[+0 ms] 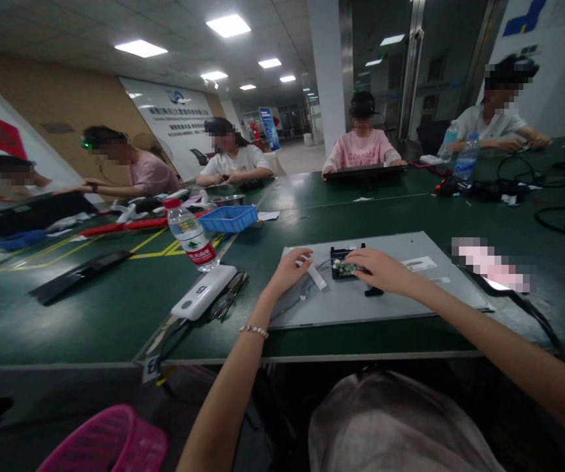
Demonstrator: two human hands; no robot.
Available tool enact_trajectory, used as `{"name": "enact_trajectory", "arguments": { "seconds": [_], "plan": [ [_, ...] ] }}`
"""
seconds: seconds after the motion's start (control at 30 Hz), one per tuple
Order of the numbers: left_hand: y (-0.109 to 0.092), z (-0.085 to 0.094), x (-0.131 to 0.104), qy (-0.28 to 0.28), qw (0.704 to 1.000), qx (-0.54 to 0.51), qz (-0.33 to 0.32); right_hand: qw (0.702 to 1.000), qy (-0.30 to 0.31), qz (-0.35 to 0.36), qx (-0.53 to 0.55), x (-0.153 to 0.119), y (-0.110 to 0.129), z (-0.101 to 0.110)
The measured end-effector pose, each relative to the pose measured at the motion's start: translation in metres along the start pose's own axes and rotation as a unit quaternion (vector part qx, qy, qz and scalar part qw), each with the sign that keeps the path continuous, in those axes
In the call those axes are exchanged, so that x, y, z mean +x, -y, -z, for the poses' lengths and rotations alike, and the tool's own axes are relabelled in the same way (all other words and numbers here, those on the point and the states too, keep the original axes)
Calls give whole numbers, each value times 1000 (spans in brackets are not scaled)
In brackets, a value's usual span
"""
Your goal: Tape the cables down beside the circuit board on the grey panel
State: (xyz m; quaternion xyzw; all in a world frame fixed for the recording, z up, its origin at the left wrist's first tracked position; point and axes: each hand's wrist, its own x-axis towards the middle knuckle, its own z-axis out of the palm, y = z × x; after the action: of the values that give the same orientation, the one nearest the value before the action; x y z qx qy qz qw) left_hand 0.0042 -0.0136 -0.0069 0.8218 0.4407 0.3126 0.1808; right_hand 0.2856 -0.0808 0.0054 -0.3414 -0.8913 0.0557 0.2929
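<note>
Right of centre in the frame, a grey panel (341, 308) lies on the green table (90, 334), a small circuit board (345, 268) sitting at a black bracket (335, 254) on its upper half. Left hand (290, 270) curls its fingers at the upper end of a white strip (318, 278), pinched or merely touched, cannot tell; right hand (385, 269) has fingertips at the board's right end, grip likewise unclear. Left of the panel, toward mid-frame: white device (204, 293), red-capped bottle (191, 236).
</note>
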Motion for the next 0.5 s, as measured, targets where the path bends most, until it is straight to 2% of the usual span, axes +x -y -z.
{"name": "enact_trajectory", "arguments": {
  "seconds": [0.13, 0.2, 0.37, 0.5],
  "plan": [
    [3, 1, -1, 36, 999, -6, 6, 996, 42, 78, -33, 22, 28, -14],
    [4, 1, -2, 52, 999, -7, -1, 992, 62, 95, -54, 31, 37, -25],
    [4, 3, -2, 72, 997, -3, -12, 982, 102, 79, -135, 45, 42, -47],
    [0, 5, -2, 84, 996, -6, -25, 977, 105, 63, -174, 46, 40, -52]
  ]
}}
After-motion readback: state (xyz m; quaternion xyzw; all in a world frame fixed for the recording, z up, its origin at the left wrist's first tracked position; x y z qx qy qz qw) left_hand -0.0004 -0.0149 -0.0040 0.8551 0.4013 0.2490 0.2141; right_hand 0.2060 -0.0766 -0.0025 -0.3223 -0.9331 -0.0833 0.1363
